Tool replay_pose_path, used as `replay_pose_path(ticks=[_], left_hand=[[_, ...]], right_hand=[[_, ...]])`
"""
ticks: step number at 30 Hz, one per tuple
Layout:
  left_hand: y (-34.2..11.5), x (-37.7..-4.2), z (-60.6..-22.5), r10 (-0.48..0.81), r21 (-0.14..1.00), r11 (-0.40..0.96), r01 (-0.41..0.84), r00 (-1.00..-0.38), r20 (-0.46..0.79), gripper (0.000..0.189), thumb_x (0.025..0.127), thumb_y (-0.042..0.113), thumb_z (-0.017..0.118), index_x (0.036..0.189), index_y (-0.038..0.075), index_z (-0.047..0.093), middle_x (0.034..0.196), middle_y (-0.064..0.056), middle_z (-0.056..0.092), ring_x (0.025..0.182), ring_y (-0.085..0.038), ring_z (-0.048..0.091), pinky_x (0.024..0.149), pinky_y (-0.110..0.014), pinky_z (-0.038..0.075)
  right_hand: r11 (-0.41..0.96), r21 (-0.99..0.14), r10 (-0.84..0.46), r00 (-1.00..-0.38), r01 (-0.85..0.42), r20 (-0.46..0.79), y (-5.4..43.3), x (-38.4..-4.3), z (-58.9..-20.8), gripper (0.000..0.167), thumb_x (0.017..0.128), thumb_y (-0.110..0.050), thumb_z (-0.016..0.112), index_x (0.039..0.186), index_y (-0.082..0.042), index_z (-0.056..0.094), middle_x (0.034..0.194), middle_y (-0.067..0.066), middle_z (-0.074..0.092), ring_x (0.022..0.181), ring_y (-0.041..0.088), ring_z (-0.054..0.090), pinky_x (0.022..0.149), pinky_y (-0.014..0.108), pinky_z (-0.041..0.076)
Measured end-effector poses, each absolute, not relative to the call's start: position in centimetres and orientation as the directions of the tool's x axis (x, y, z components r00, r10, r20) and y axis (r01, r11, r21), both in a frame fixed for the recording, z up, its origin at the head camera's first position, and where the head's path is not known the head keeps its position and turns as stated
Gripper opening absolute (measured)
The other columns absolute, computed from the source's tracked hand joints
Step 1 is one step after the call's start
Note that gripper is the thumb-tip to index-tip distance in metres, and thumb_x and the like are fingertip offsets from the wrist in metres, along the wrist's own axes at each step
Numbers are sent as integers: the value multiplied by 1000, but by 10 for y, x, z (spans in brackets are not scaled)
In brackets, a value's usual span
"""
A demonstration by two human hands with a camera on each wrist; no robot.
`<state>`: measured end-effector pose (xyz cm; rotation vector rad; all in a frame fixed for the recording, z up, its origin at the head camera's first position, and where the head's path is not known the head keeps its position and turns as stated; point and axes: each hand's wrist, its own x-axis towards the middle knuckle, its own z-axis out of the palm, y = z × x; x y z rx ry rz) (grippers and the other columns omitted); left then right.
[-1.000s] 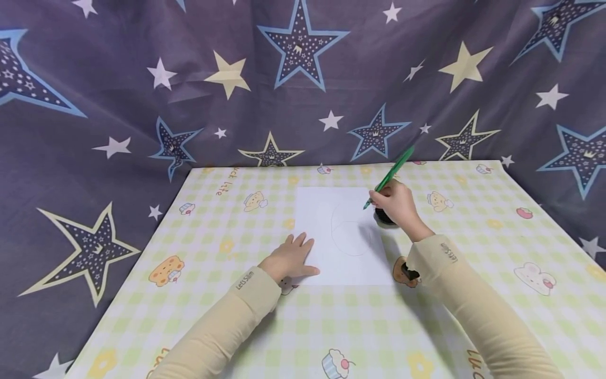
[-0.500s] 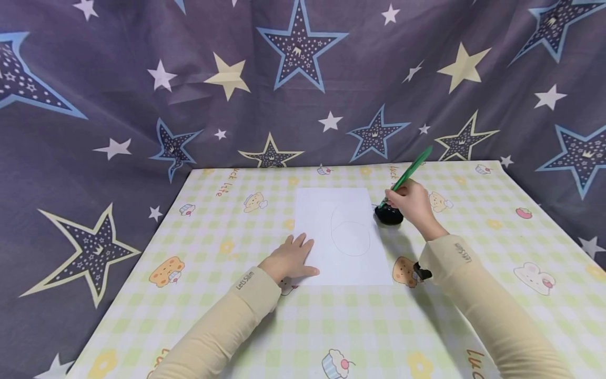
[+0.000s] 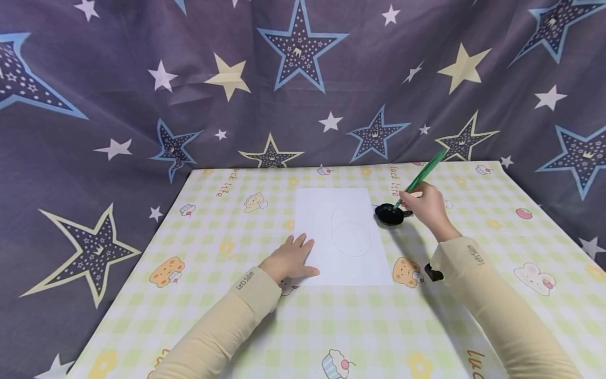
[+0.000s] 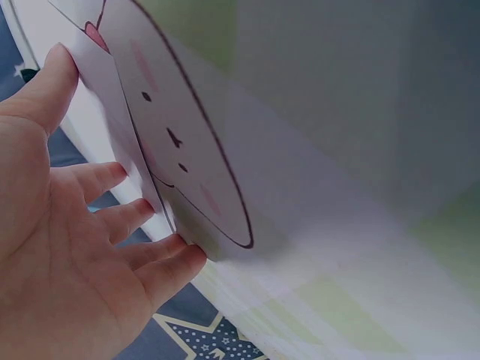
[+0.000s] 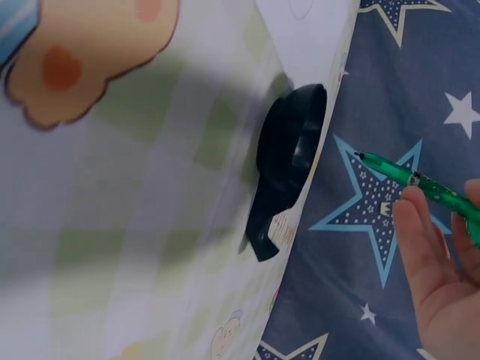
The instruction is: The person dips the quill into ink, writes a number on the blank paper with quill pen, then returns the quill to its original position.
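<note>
My right hand point(image 3: 428, 208) pinches a green feather-shaped pen point(image 3: 426, 172), its tip pointing down and left. In the head view the tip overlaps a small black round dish with a short handle point(image 3: 389, 215); in the right wrist view the pen point(image 5: 420, 184) is apart from that black dish point(image 5: 289, 146). White paper point(image 3: 322, 210) lies to the dish's left, bearing a thin line drawing like a numeral 6. At the paper's lower left edge rests my left hand point(image 3: 290, 259), fingers spread and holding nothing; the left wrist view shows its fingertips along the sheet's edge.
A green-and-white checked tablecloth point(image 3: 265, 326) with cartoon prints covers the table. Behind the far edge hangs a dark curtain point(image 3: 284, 116) with star patterns. A small black piece point(image 3: 433, 272) shows beside my right cuff.
My right hand has moved right with the pen, from above the paper's right edge to over the black dish, uncovering its handle. My left hand has stayed where it was.
</note>
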<state>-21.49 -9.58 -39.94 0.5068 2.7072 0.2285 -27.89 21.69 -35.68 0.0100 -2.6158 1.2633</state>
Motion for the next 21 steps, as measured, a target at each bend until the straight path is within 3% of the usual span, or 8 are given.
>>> replay_pose_path(ticks=[3,6,9,12,15,21], left_hand=[[-96,-215,-399,376,226,922,314,-865,-333,80,85,49,58,146,8,25,151,-16,15,134,-42,12,107,-50,20],[-96,-214,-398,375,227,923,312,-865,-334,80,86,49,59,146,8,25,151,-16,15,134,-41,12,107,-50,20],[-95,-214,-397,376,223,922,315,-864,-333,80,86,48,59,146,7,25,150,-16,15,134,-42,12,107,-50,20],[-95,-214,-396,377,224,922,316,-864,-334,80,86,48,59,146,7,25,150,-17,15,134,-42,12,106,-50,20],[-95,-214,-396,375,226,923,313,-863,-338,81,85,48,59,146,7,25,150,-17,15,134,-42,12,106,-51,20],[-95,-214,-396,374,219,924,314,-863,-339,81,85,49,59,146,7,25,151,-16,14,134,-41,12,106,-51,20]], right_hand=[[626,-773,102,-972,-103,211,223,-278,-358,27,90,-21,57,97,5,56,85,17,61,67,24,65,56,24,51],[584,-802,95,-972,-121,216,229,-279,-360,26,91,-19,57,99,6,55,73,9,62,57,16,62,56,27,53],[532,-837,78,-977,-128,199,232,-279,-361,26,92,-17,55,103,6,53,68,9,63,55,13,62,60,32,55],[507,-853,63,-982,-124,180,234,-278,-362,25,93,-14,53,106,7,50,74,18,65,59,19,65,62,34,56],[510,-852,55,-984,-117,169,236,-279,-362,23,93,-11,52,108,7,50,87,25,65,64,26,67,60,27,55],[555,-822,22,-985,-129,170,242,-278,-363,26,93,-10,55,113,5,51,105,28,61,67,25,68,60,25,54]])
